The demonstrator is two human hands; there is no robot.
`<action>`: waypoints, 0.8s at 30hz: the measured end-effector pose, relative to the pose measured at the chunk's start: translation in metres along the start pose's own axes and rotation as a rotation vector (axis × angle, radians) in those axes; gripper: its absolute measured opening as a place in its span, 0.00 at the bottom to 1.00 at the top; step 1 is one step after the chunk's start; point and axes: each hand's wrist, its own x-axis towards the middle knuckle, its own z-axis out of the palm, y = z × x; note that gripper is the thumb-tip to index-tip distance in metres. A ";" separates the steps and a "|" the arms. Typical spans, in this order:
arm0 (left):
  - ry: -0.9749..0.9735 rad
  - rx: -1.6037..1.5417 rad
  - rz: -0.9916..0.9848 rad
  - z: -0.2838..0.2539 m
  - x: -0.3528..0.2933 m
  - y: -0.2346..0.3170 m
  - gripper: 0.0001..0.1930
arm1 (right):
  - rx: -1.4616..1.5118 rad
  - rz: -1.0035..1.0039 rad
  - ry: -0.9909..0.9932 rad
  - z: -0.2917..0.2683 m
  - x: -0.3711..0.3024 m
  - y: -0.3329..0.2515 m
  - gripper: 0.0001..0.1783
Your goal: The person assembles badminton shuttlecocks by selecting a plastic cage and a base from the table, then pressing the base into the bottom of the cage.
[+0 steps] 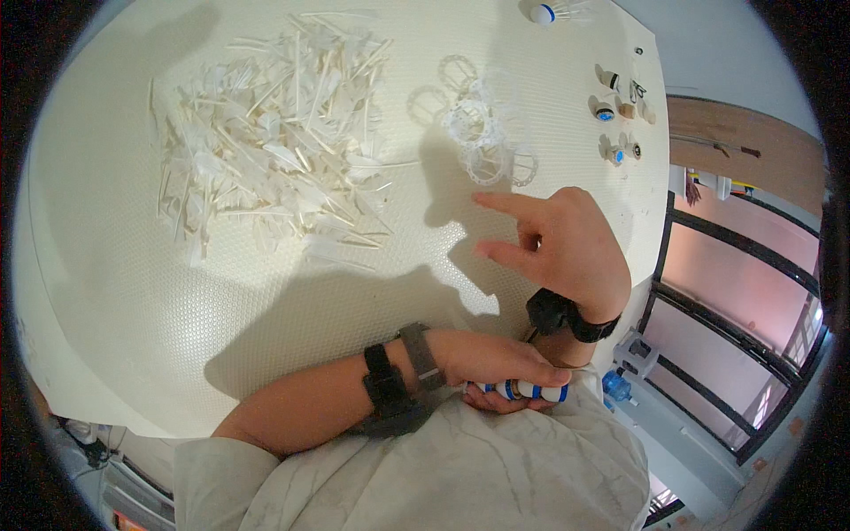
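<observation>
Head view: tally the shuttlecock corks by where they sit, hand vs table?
Held in the left hand, lined up in a row: 3 corks, white with blue bands.
Far table edge: 1.
Right side of the table: 4, though these are small and hard to make out.
Total: 8.
The right hand holds none.

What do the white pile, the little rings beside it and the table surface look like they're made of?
The pile looks like natural feathers: matte white vanes on thin stiff quills. The rings seem to be translucent moulded plastic, lattice-like and see-through, though thread is possible. The table surface looks like a cream rubber or vinyl mat with a fine embossed dimple pattern and a dull finish.
</observation>
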 end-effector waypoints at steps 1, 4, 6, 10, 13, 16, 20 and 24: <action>0.001 0.004 0.015 0.000 0.001 -0.001 0.30 | 0.011 -0.026 -0.032 0.001 0.000 -0.001 0.29; -0.005 0.007 0.032 0.001 0.002 -0.001 0.30 | 0.018 -0.065 -0.070 0.002 0.001 -0.005 0.34; -0.013 0.005 0.032 0.001 0.001 -0.001 0.30 | 0.014 -0.077 -0.076 0.003 0.001 -0.006 0.36; -0.009 0.011 0.040 0.002 0.001 -0.001 0.30 | -0.026 -0.007 -0.135 -0.002 0.000 -0.010 0.38; -0.003 0.004 0.037 0.003 0.000 0.000 0.30 | -0.043 0.014 -0.139 0.000 -0.001 -0.007 0.39; -0.002 -0.002 0.025 0.001 0.001 -0.001 0.30 | -0.027 -0.001 -0.098 0.002 -0.003 -0.004 0.42; 0.016 -0.003 0.023 0.003 -0.001 0.001 0.29 | -0.036 -0.029 -0.037 0.004 -0.006 -0.003 0.40; 0.038 -0.022 0.011 0.002 -0.003 -0.004 0.26 | -0.016 -0.067 -0.035 -0.008 -0.004 -0.009 0.28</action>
